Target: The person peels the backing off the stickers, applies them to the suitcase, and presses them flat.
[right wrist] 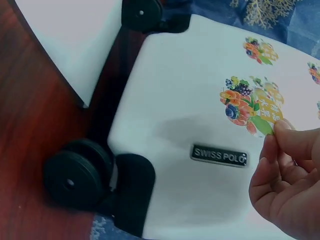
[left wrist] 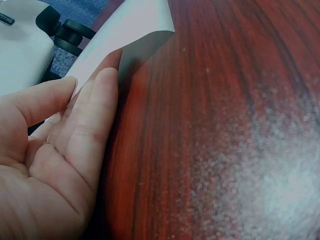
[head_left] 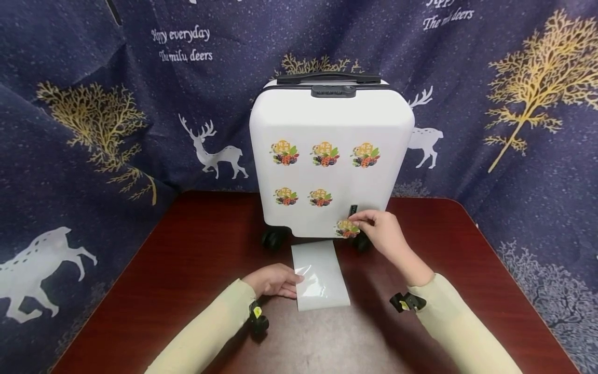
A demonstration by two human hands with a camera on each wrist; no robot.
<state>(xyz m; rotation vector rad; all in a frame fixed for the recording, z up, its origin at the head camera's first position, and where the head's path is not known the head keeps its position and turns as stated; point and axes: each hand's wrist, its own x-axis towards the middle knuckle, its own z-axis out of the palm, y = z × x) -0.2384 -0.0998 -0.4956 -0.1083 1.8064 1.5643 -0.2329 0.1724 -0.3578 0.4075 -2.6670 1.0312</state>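
Note:
A white suitcase stands upright at the back of the table, with several round fruit stickers on its front in two rows. Between thumb and forefinger, my right hand pinches another fruit sticker by its edge. That sticker is in front of the case's lower right part, near the SWISS POLO badge; whether it touches the case I cannot tell. My left hand holds the left edge of a glossy white backing sheet, thumb on top and fingers beneath, as the left wrist view shows.
Black wheels hold the case off the dark red wooden table. The sheet's far end lies close to the case's bottom edge. Behind hangs a dark blue cloth printed with deer and trees.

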